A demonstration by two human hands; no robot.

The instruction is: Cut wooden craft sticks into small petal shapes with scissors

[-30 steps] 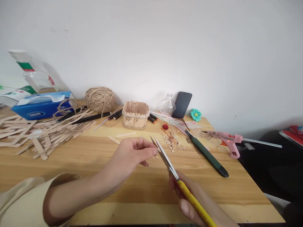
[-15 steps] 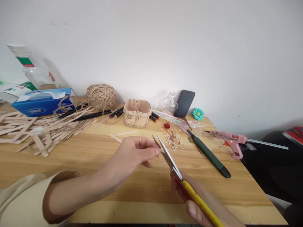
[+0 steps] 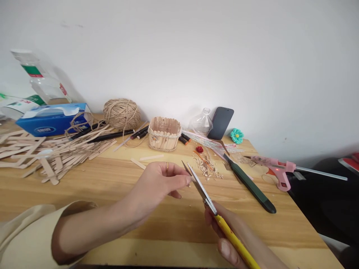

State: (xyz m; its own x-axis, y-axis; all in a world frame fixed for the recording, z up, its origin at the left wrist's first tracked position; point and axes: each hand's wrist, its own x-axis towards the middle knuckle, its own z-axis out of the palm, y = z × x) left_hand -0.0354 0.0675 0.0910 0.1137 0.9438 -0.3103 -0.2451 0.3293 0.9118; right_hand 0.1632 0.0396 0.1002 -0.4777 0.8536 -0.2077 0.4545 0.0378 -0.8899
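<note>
My right hand point(image 3: 227, 231) is wrapped round the yellow handles of a pair of scissors point(image 3: 206, 200), whose blades point up and left. The blades stand slightly apart at their tips, right at the fingertips of my left hand point(image 3: 165, 181). Thumb and forefinger of that left hand are pinched together on a small pale piece, which the fingers and blades mostly hide. Behind the blades lie wood shavings point(image 3: 206, 170) and a red rose bead point(image 3: 199, 149). A small basket of wooden sticks point(image 3: 164, 140) stands beyond my left hand, with two loose sticks point(image 3: 151, 157) before it.
On the left lie a pile of craft sticks point(image 3: 67, 158), a blue tissue box point(image 3: 53, 121) and a ball of twine point(image 3: 122, 114). To the right are a green utility knife point(image 3: 252, 185), a pink glue gun point(image 3: 277, 172), a phone point(image 3: 221, 123) and a teal flower point(image 3: 237, 136).
The scissor blades have drawn a little closer together at my left fingertips. The whole view has shifted slightly; the left hand keeps its pinch.
</note>
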